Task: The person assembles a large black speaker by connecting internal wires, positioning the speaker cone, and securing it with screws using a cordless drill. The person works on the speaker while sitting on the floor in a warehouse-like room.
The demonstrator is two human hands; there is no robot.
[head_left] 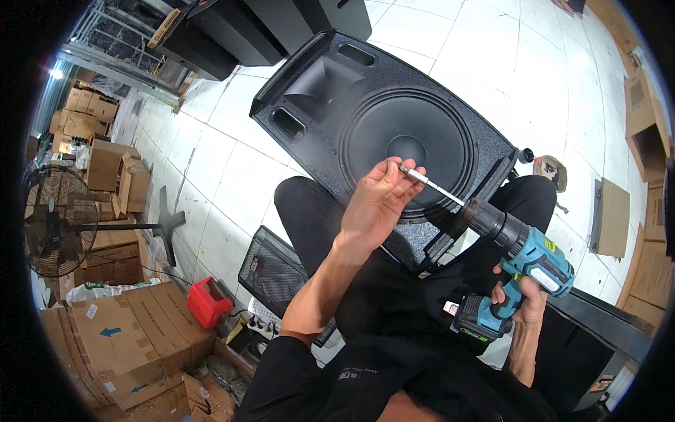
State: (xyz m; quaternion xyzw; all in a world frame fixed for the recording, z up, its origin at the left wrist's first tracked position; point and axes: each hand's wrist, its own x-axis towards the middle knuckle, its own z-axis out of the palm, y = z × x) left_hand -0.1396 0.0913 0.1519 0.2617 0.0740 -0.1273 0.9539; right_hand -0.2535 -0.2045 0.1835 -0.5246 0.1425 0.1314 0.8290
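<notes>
My right hand (524, 302) is wrapped round the handle of a teal and black cordless drill (545, 264), which points up and to the left. A long silver driver bit (444, 193) with a thicker sleeve near its end sticks out of the chuck. The fingers of my left hand (380, 200) pinch the bit's far end; a small piece at the tip is too small to name. Below both hands a black loudspeaker cabinet (316, 126) lies face up against my legs, its large round cone (373, 137) uncovered.
A black mesh grille (271, 271) leans by my left leg. Further left are a red plastic container (209, 302), a standing fan (60, 221) and large cardboard boxes (133, 337). More black cabinets (239, 32) stand at the far left. A small bag (550, 172) sits on the tiles at right.
</notes>
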